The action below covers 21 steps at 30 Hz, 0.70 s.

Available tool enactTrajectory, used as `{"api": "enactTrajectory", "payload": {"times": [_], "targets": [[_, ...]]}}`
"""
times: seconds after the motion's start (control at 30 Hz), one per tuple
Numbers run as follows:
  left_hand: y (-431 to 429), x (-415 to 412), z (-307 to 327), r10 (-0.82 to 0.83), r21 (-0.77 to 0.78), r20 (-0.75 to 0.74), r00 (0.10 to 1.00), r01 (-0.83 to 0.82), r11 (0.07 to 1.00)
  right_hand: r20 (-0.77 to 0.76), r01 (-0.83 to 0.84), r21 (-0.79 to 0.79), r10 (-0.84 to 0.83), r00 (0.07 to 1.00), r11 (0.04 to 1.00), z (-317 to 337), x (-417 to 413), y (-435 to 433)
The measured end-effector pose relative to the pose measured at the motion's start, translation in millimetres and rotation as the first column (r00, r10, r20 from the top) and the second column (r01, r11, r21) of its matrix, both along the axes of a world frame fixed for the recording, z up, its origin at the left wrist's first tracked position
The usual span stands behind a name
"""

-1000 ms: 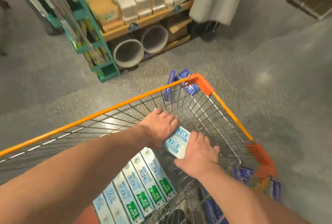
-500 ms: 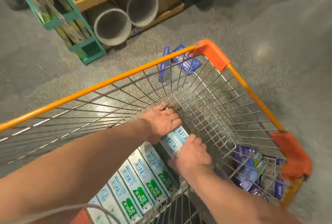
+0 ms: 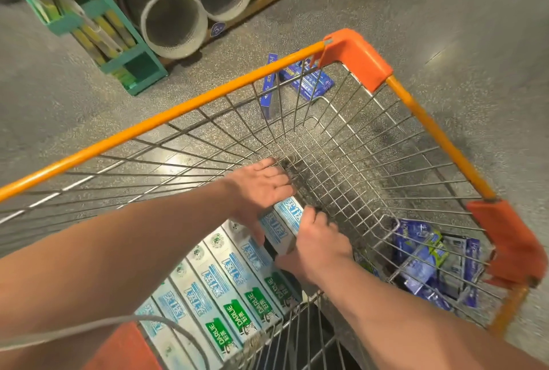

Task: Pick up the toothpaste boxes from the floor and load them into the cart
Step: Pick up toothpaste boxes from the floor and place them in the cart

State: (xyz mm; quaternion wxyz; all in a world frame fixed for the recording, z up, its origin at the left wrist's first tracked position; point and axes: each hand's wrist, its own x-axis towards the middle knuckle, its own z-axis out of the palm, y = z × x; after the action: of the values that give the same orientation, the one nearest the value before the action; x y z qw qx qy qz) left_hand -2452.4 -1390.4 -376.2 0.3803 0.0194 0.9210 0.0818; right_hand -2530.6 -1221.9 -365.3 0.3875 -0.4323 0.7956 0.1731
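Both my hands reach down into a wire cart [image 3: 190, 108] with an orange rim. My left hand [image 3: 261, 185] and my right hand [image 3: 318, 242] together grip a pale blue toothpaste box [image 3: 282, 225], tilted just above the cart floor. It sits at the right end of a row of several matching white-and-blue toothpaste boxes [image 3: 225, 289] lying side by side in the cart. Dark blue toothpaste boxes [image 3: 306, 81] lie on the floor beyond the cart's far corner, and a pile of more blue boxes [image 3: 430, 265] shows through the cart's right wall.
Two large grey tubes [image 3: 175, 22] lie under a wooden shelf at the back. A green rack [image 3: 118, 51] stands to their left. Grey speckled floor [image 3: 445, 28] surrounds the cart. A thin grey cable [image 3: 98, 325] crosses my left forearm.
My view has tipped down and closer to the cart. Both hands have lowered the box deeper, next to the row, and my right hand has slid toward its near end.
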Motion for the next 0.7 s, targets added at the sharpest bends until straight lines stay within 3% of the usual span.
{"api": "enactTrajectory", "payload": {"times": [0.27, 0.4, 0.57, 0.7], "targets": [[3, 12, 3, 0.070, 0.035, -0.044, 0.997, -0.068, 0.997, 0.006, 0.016, -0.089, -0.015, 1.000, 0.996, -7, 8, 5], [8, 13, -4, 0.071, -0.035, -0.016, 0.997, -0.071, 0.997, -0.001, 0.022, -0.102, -0.022, 1.000, 0.995, -14, 8, 6], [22, 12, 0, 0.093, -0.130, 0.007, 0.996, -0.091, 0.987, 0.081, 0.105, -0.015, -0.104, 0.991, 0.994, -8, 5, 3], [28, 15, 11, 0.181, -0.100, -0.006, 0.983, -0.181, 0.978, 0.064, 0.094, -0.014, -0.093, 0.994, 0.995, 16, 4, 1]]}}
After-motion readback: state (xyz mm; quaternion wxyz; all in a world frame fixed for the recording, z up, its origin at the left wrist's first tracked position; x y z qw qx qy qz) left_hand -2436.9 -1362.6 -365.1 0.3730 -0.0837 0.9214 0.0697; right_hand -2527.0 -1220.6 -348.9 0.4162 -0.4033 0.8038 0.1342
